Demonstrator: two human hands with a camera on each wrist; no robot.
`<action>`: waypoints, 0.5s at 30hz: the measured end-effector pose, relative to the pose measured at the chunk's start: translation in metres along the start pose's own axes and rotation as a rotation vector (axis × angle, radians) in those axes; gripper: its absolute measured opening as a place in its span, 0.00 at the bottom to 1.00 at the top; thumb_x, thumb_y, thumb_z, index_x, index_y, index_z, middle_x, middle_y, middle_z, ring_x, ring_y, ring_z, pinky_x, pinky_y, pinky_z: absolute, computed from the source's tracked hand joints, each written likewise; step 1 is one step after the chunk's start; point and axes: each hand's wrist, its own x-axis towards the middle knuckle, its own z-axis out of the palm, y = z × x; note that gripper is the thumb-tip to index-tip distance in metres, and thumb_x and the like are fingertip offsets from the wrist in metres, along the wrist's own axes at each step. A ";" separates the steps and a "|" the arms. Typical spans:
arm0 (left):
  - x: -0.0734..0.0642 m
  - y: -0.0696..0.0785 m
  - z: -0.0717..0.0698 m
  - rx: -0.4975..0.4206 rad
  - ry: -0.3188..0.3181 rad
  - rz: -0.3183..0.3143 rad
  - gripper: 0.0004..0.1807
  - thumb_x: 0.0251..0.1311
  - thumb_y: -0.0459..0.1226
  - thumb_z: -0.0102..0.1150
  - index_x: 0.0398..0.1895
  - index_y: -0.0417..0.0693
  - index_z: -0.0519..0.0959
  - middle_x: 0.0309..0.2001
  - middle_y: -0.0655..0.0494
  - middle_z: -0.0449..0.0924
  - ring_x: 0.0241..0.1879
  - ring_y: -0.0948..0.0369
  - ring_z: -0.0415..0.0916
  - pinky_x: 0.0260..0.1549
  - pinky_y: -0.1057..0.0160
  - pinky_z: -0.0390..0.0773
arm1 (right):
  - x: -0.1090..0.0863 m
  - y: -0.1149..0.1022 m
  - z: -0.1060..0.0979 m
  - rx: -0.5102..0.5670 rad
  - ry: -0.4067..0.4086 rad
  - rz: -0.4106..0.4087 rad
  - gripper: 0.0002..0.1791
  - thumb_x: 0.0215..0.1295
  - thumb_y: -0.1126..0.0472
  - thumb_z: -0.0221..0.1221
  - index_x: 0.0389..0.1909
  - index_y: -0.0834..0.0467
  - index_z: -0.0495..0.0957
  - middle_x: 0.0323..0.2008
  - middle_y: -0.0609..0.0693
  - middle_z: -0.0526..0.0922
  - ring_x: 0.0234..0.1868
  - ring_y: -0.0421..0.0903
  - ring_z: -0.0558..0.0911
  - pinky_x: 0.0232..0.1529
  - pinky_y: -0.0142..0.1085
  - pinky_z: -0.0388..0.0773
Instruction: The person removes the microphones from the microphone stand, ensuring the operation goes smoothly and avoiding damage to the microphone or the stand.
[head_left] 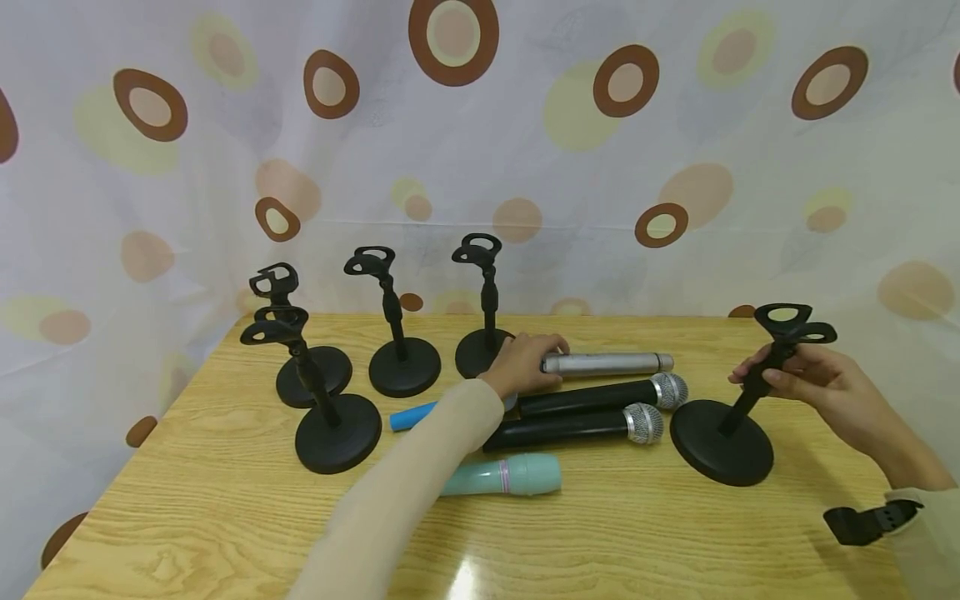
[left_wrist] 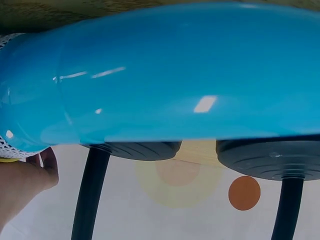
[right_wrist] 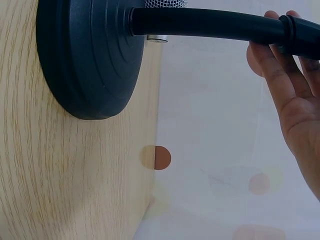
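My left hand is at the left end of a silver microphone, its thumb and fingers on either side of that end. In the left wrist view a blue microphone hides most of the frame, and only part of the hand shows at the lower left. My right hand grips the upright post of a black tabletop microphone stand on the right. The stand tilts to the right, with its double-ring clip on top. In the right wrist view, my fingers lie against the post below its collar.
Two black microphones with silver mesh heads and a teal microphone lie mid-table, partly behind my left sleeve. Several more black stands stand at the left and back. A patterned curtain hangs behind the wooden table.
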 end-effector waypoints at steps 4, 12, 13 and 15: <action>0.002 -0.001 0.003 0.052 0.000 0.019 0.22 0.52 0.49 0.62 0.51 0.63 0.71 0.48 0.64 0.78 0.42 0.62 0.72 0.45 0.57 0.67 | 0.000 0.000 -0.001 -0.014 -0.003 0.004 0.13 0.63 0.81 0.41 0.49 0.79 0.63 0.44 0.56 0.80 0.46 0.45 0.82 0.45 0.30 0.79; 0.003 0.000 0.002 0.108 -0.022 0.023 0.25 0.51 0.50 0.63 0.53 0.63 0.70 0.51 0.64 0.77 0.47 0.61 0.73 0.48 0.56 0.68 | 0.000 -0.003 -0.003 -0.113 -0.007 0.058 0.14 0.63 0.78 0.44 0.49 0.76 0.65 0.44 0.52 0.81 0.47 0.41 0.81 0.43 0.26 0.77; 0.003 0.001 0.001 0.112 -0.029 0.021 0.25 0.51 0.51 0.62 0.54 0.63 0.69 0.52 0.63 0.76 0.48 0.61 0.73 0.49 0.55 0.68 | 0.000 -0.004 -0.003 -0.107 -0.012 0.055 0.14 0.63 0.78 0.44 0.49 0.76 0.65 0.45 0.52 0.81 0.48 0.41 0.81 0.44 0.26 0.77; 0.002 0.001 0.000 0.112 -0.042 0.018 0.27 0.52 0.51 0.62 0.56 0.62 0.68 0.53 0.63 0.76 0.50 0.61 0.73 0.50 0.53 0.68 | 0.000 -0.005 -0.003 -0.098 -0.018 0.051 0.14 0.63 0.78 0.44 0.50 0.76 0.65 0.45 0.52 0.81 0.48 0.40 0.81 0.44 0.26 0.77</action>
